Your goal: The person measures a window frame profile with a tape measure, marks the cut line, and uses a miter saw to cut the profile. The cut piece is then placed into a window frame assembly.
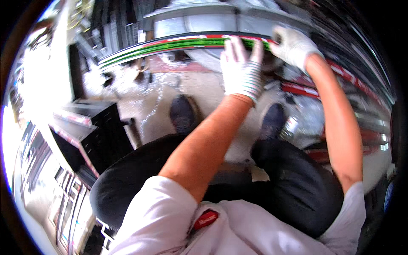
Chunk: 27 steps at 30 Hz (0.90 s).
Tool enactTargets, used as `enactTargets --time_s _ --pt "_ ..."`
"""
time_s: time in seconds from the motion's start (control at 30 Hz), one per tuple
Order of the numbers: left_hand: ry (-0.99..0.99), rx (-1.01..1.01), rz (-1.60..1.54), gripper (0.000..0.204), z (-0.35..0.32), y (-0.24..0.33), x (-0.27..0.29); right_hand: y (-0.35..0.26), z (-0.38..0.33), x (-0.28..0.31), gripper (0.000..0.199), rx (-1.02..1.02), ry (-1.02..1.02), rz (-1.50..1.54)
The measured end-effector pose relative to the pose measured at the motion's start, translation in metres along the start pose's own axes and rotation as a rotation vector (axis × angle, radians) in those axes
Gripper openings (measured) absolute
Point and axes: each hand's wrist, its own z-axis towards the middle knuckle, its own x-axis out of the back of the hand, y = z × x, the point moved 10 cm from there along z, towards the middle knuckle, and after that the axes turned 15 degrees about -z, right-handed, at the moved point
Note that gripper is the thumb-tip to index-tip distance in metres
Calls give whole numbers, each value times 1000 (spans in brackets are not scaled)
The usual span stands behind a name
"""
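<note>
Both gloved hands rest on green-red striped strip [178,44], long axis left-right: left hand [241,70] flat w/ fingers spread, right hand [293,44] grip closed on strip's right part.

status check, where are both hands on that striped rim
Left hand, gloved, flat on the green-and-red striped rim. Right hand, gloved, curled over the rim further right. Both shoes on the floor beneath; nothing between hands and rim.

Workshop floor, looks like. Stained concrete floor [204,85] at 12 o'clock, black metal cabinet [104,138] at 9, long striped metal strips [340,74] stacked at 2, work gloves worn.
</note>
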Motion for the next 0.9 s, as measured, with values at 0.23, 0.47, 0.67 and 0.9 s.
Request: enactTargets --time_s 0.23,0.47,0.67,0.9 --pt "31 -71 174 84 0 12 -11 29 -35 24 28 -154 401 141" --pt "-15 -49 265 87 0 7 -19 66 -144 11 28 -438 794 473" --pt "-34 -27 281 87 -1 3 -17 27 -149 -174 33 -570 76 601" --pt "-32 -68 317 83 2 10 -22 4 -125 -258 47 -605 -306 556"
